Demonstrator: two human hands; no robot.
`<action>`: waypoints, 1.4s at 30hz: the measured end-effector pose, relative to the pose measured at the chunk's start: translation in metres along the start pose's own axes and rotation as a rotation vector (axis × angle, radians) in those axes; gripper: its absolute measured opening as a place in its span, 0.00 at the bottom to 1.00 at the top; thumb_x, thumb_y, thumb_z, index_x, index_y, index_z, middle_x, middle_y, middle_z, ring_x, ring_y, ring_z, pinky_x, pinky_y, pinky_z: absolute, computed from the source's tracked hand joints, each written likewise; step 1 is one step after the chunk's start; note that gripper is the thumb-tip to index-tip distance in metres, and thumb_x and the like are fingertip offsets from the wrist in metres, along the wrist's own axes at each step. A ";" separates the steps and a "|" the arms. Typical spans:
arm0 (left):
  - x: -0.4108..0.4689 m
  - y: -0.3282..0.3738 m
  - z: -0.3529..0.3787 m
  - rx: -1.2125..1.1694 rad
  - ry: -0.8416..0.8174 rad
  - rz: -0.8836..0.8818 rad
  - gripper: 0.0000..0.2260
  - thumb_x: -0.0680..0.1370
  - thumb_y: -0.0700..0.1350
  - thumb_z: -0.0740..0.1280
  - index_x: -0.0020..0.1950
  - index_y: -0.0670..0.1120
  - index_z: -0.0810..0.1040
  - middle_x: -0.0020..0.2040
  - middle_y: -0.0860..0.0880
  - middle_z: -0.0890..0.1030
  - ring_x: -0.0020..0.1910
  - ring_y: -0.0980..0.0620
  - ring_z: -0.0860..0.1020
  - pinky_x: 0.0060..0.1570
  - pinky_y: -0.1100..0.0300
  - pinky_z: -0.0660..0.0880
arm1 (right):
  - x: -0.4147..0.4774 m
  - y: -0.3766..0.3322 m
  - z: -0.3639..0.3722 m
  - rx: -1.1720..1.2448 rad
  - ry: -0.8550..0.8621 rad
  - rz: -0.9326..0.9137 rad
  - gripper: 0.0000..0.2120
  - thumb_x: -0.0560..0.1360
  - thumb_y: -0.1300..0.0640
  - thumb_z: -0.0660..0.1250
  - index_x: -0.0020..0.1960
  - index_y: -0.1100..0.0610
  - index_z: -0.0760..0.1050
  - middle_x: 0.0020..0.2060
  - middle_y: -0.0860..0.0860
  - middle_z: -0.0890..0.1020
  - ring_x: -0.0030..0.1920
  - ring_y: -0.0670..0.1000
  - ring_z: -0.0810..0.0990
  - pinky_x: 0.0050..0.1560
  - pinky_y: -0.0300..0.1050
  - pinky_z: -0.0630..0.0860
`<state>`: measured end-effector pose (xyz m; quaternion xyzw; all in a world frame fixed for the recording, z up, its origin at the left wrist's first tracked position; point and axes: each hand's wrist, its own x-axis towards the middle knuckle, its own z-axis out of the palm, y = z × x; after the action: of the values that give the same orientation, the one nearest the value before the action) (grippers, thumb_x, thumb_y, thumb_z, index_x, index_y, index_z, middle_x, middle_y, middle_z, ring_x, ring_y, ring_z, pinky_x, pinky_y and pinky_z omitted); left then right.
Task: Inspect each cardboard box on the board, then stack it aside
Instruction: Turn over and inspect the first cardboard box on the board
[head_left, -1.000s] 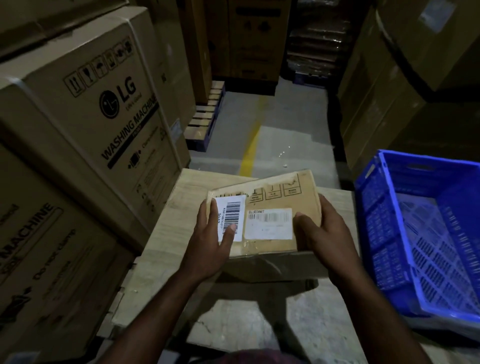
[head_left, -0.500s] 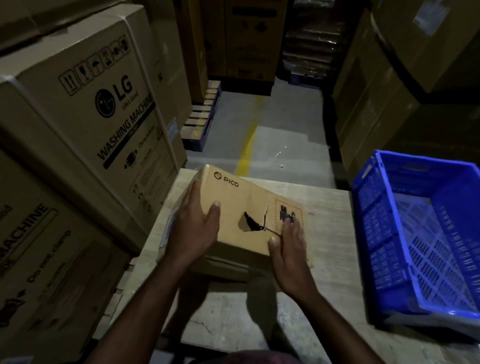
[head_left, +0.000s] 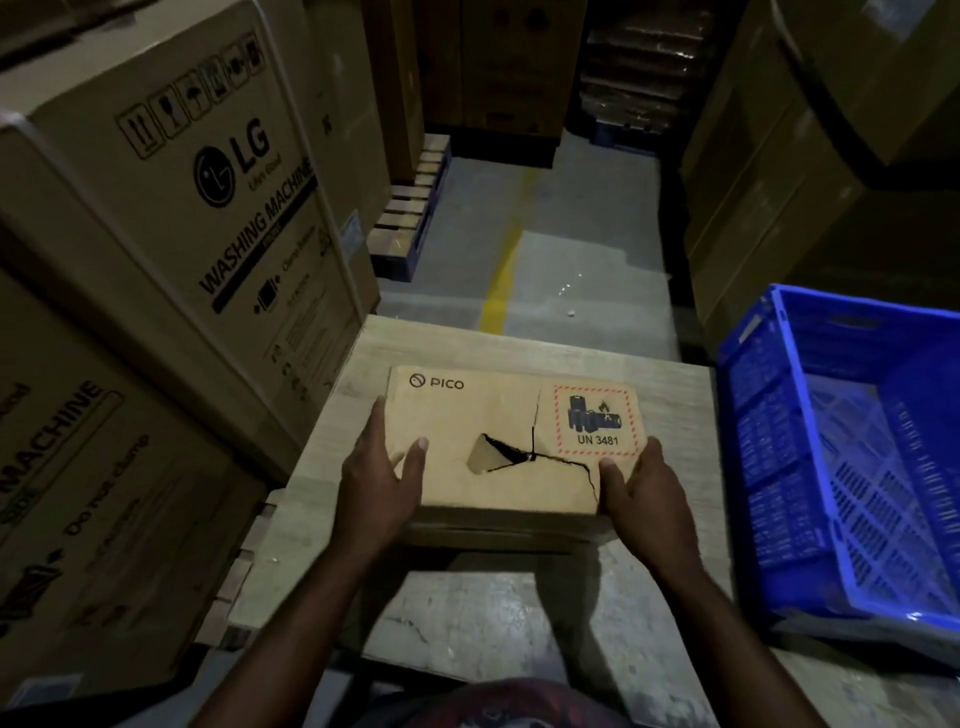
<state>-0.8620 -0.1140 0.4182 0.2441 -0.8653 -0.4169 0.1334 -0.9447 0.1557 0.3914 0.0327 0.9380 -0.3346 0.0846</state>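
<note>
Holding the cardboard box (head_left: 498, 426) flat over the near half of the board (head_left: 675, 395), printed face up, you have it directly ahead of you at arm's reach. Whether its underside rests on the board or is lifted just clear cannot be told; a dark band shows under the near edge.

Hands: the 2 are apart, 1 on each short end. Your left hand (head_left: 382, 473) clamps the left end, thumb on the top face and fingers down the side. Your right hand (head_left: 644, 493) clamps the near right corner, thumb on top.

Axis: the long axis runs left to right, from hand to hand, square to your line of sight.

Damage: a tear (head_left: 519, 454) opens from a hole near the centre and cracks toward your right thumb, passing just below the battery label (head_left: 595, 421).

Surroundings: the blue crate (head_left: 779, 467) stands just beside the board on the right, nearer your right hand; washing-machine cartons (head_left: 182, 208) wall off the left. The stacking place is not evident; a rightward carry would likely lead with the short right end.
</note>
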 end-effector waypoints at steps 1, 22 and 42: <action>-0.004 -0.008 0.007 0.008 -0.010 -0.012 0.30 0.80 0.46 0.68 0.80 0.43 0.60 0.71 0.39 0.73 0.65 0.45 0.75 0.52 0.78 0.65 | -0.001 0.004 0.001 -0.031 0.010 -0.001 0.33 0.75 0.32 0.56 0.71 0.53 0.62 0.61 0.56 0.79 0.55 0.57 0.80 0.49 0.60 0.80; -0.018 -0.010 0.042 0.699 -0.371 0.547 0.29 0.82 0.56 0.47 0.81 0.45 0.58 0.81 0.48 0.55 0.81 0.50 0.50 0.78 0.48 0.52 | -0.019 -0.013 0.033 -0.496 -0.062 -0.683 0.25 0.84 0.47 0.49 0.76 0.56 0.69 0.76 0.54 0.68 0.79 0.54 0.61 0.77 0.52 0.55; 0.026 -0.001 0.053 0.726 -0.334 0.423 0.35 0.81 0.61 0.47 0.82 0.43 0.44 0.82 0.45 0.44 0.81 0.49 0.42 0.79 0.47 0.45 | 0.027 -0.029 0.030 -0.608 -0.126 -0.567 0.34 0.80 0.41 0.40 0.82 0.56 0.48 0.82 0.54 0.48 0.81 0.55 0.44 0.80 0.55 0.43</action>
<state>-0.9070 -0.0938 0.3859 0.0221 -0.9960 -0.0838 -0.0202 -0.9700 0.1142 0.3814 -0.2739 0.9588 -0.0541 0.0520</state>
